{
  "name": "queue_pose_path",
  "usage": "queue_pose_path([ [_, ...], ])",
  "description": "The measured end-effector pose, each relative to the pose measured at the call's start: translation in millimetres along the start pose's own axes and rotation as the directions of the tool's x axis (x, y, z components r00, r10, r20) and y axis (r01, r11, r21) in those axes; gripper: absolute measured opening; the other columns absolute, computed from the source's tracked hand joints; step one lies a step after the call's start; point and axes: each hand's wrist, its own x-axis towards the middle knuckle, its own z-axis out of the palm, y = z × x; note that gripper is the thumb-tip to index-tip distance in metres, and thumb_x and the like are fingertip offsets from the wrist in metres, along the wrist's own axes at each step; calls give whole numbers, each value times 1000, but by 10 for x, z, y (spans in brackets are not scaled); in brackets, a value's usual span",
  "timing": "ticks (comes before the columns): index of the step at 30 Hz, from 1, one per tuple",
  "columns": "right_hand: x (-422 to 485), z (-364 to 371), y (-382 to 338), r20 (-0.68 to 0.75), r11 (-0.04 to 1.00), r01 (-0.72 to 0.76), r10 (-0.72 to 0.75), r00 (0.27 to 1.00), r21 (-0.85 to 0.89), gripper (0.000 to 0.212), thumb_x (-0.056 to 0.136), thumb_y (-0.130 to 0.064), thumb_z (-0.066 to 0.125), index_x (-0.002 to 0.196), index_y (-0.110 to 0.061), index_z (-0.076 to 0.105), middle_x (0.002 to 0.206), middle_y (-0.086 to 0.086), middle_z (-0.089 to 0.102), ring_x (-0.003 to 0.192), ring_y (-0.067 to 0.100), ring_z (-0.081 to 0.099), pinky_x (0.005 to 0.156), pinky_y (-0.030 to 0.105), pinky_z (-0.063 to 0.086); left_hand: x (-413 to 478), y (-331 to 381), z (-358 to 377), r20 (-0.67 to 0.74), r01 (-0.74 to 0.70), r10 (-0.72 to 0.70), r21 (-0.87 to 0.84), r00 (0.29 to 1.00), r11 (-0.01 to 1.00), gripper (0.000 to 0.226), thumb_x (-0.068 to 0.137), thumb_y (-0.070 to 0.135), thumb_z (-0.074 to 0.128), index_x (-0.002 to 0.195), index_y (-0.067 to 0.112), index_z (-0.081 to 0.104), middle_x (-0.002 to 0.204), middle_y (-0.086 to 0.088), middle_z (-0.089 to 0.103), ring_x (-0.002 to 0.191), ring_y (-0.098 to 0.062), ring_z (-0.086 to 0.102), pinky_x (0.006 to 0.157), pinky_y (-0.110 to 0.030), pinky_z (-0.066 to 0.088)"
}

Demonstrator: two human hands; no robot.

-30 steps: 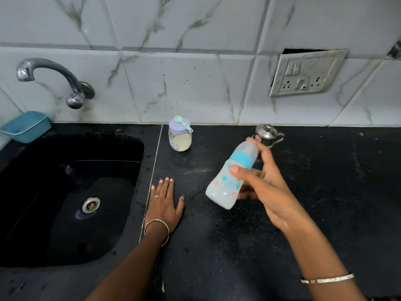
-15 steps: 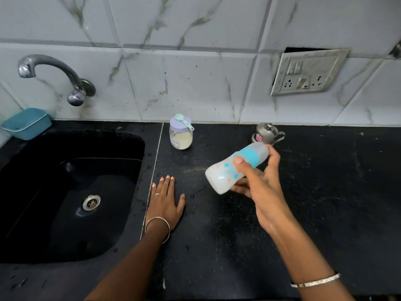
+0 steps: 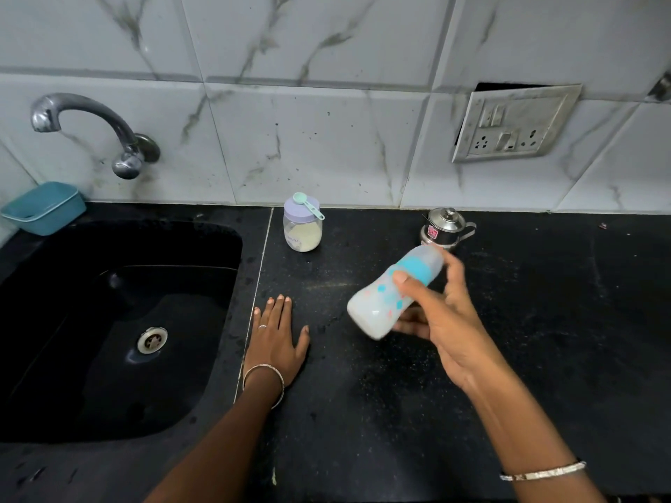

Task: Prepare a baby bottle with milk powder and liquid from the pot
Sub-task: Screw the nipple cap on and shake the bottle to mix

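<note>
Milky white fills the tilted baby bottle (image 3: pixel 374 306) held by the right hand (image 3: pixel 446 321), fingers (image 3: pixel 412 286) wrapped round it; the left hand (image 3: pixel 276 343) lies flat on the black surface (image 3: pixel 363 412), fingers straight.

No word or number can be read with certainty here. The small steel pot (image 3: pixel 446 226) has a pink and red sticker (image 3: pixel 432 232) on its side, but the print on it is too small to tell. The glass jar of milk powder (image 3: pixel 302 232) shows a faint grey marking (image 3: pixel 295 242) low on its wall, perhaps letters, and it is not legible. The baby bottle (image 3: pixel 377 303) carries only coloured shapes in blue and pink, blurred, with no readable letters.
</note>
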Motion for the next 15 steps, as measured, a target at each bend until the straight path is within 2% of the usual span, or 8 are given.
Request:
queue_pose_path([
  [2, 16, 4, 19, -10, 1000, 9, -9, 1000, -4, 63, 88, -25, 81, 134, -48, 45, 102, 6, 75, 79, 14, 77, 63, 31, 62, 2, 4, -7, 7, 3, -3, 0, 1000, 1000, 68, 101, 44, 42, 156, 8, 26, 163, -8, 27, 153, -23, 18, 127, -42, 6],
  [5, -7, 3, -5, 148, 993, -59, 75, 986, -107, 81, 80, -29, 88, 135, -63, 39, 95, 9, 81, 86, 19, 80, 62, 31, 63, 2, 11, -16, 7, -1, 1, 2, 1000, 1000, 68, 101, 45, 42, 156, 8, 26, 164, -8, 27, 154, -23, 18, 127, -42, 6],
  [8, 36, 19, -15, 37, 999, -27, 28, 999, -38, 87, 87, -23, 82, 144, -62, 28, 104, 11, 77, 78, 16, 79, 60, 31, 62, 2, 7, -15, 9, 4, -4, 2, 1000, 1000, 68, 101, 45, 42, 156, 8, 25, 164, -8, 26, 154, -24, 17, 127, -42, 5],
  [10, 61, 14, -21, -16, 1000, 23, -22, 1000, 10, 79, 91, -20, 78, 146, -54, 32, 118, 7, 68, 79, 12, 77, 61, 31, 62, 3, 15, -22, 11, 7, -7, -3, 1000, 1000, 69, 101, 45, 41, 156, 8, 25, 164, -8, 26, 154, -23, 16, 127, -42, 5],
  [11, 64, 4, -28, 5, 1000, 30, -30, 1000, -9, 76, 91, -22, 79, 144, -55, 36, 119, 9, 66, 80, 11, 77, 62, 30, 62, 6, 15, -23, 8, 7, -7, -3, 1000, 1000, 69, 101, 45, 41, 156, 8, 25, 164, -8, 26, 154, -23, 16, 127, -42, 5],
  [13, 37, -15, -58, 109, 996, 4, 5, 994, -86, 74, 81, -33, 86, 136, -61, 45, 107, 12, 72, 81, 14, 78, 59, 29, 61, 0, 14, -22, 7, 5, -5, 1, 1000, 1000, 69, 101, 46, 41, 156, 8, 25, 164, -8, 26, 154, -23, 16, 127, -42, 5],
  [15, 20, -27, -69, 131, 994, 9, 6, 991, -108, 75, 73, -44, 86, 133, -63, 46, 92, 2, 79, 79, 16, 78, 57, 26, 59, -2, 19, -22, 6, 6, -6, -1, 1000, 1000, 68, 101, 46, 41, 156, 9, 25, 164, -7, 26, 154, -23, 16, 127, -42, 5],
])
